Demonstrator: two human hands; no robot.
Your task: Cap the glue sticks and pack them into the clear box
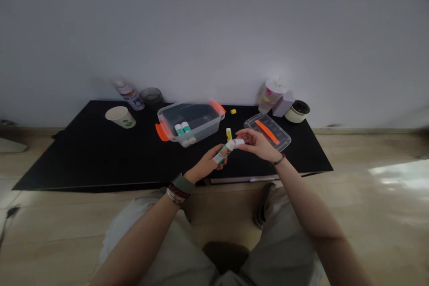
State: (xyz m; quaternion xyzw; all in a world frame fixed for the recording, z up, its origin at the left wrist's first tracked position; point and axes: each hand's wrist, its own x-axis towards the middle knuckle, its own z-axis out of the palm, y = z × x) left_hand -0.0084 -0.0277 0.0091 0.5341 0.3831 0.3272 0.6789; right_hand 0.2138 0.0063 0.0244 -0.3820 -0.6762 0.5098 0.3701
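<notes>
My left hand (pixel 209 161) is wrapped round a green and white glue stick (pixel 222 153), which tilts up to the right. At its upper end, my right hand (pixel 253 142) pinches a white cap (pixel 239 142); whether cap and tube touch I cannot tell. Just behind them stands a yellow glue stick (pixel 229 134) with a white top. A small yellow cap (pixel 233 111) lies farther back. To the left, the clear plastic box (pixel 209 128) with orange latches holds two more green and white glue sticks (pixel 182 128). Its likely lid (pixel 284 138), clear with an orange handle, lies right of my right hand.
On the black table (pixel 110 161), a paper cup (pixel 120 117), a spray can (pixel 129 94) and a dark glass (pixel 151 96) stand at left. A patterned plastic cup (pixel 269 96), a pale box (pixel 283 103) and a cream pot (pixel 296 115) line the back right, near the wall.
</notes>
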